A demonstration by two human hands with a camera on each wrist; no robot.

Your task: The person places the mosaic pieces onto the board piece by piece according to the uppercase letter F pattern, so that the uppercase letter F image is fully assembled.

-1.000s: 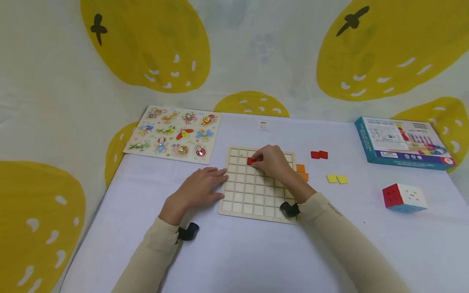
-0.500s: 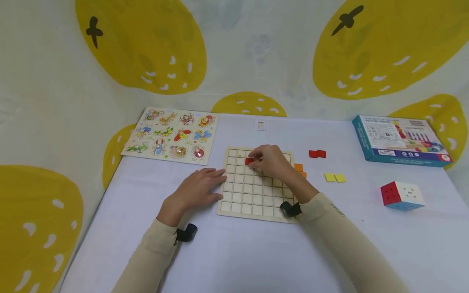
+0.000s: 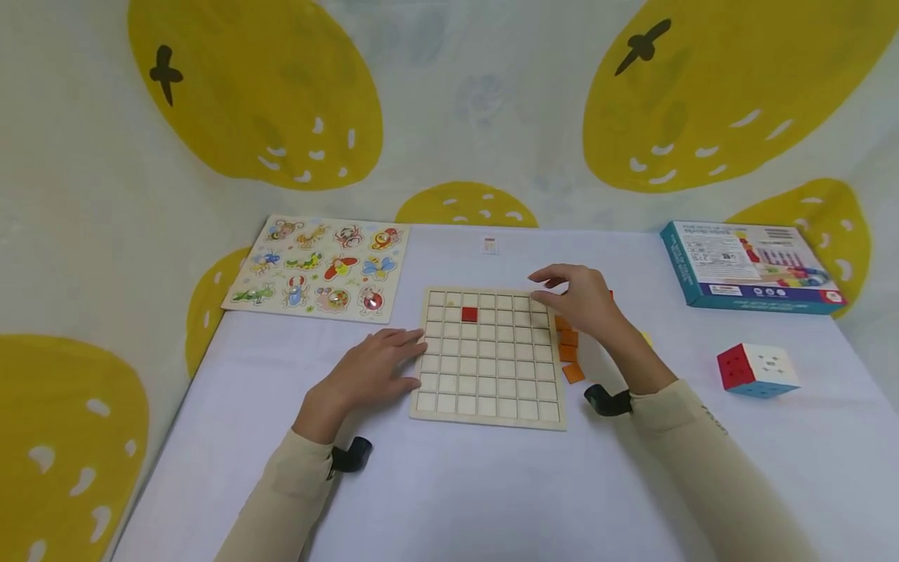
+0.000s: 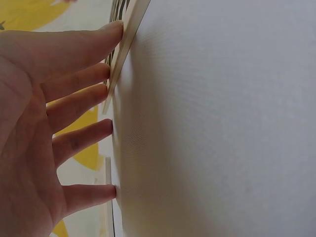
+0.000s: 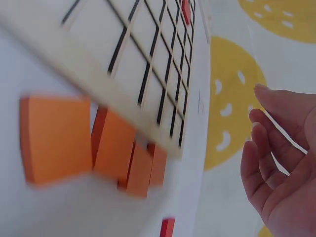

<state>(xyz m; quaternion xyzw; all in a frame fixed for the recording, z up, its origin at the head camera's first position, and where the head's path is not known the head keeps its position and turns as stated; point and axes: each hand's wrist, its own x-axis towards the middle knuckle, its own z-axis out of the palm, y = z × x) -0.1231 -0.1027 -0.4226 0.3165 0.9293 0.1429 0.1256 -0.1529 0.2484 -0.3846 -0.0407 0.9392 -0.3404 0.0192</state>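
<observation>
A wooden grid board [image 3: 488, 424] lies on the white table, with one red square tile [image 3: 469, 314] in a cell of its second row. My left hand [image 3: 372, 371] rests beside the board, thumb and fingertips touching its left edge, as the left wrist view also shows. Above the board's upper right corner hovers my right hand [image 3: 579, 298], fingers loosely bent and nothing between them. Several orange tiles [image 5: 57, 138] lie along the board's right edge. Behind the right hand and wrist, other red tiles [image 5: 168, 228] and a yellow tile [image 3: 647, 339] are mostly hidden.
An insect puzzle board [image 3: 316, 269] lies at the back left. A small printed card [image 3: 489, 246] is behind the grid. To the right are a teal-edged box [image 3: 751, 265] and a puzzle cube [image 3: 758, 370]. A fruit-patterned cloth [image 3: 485, 101] hangs behind the table.
My right hand has let go of the red tile, which stays in the grid, and has moved right to the board's corner. The left hand stays at the board's edge. The view has shifted slightly.
</observation>
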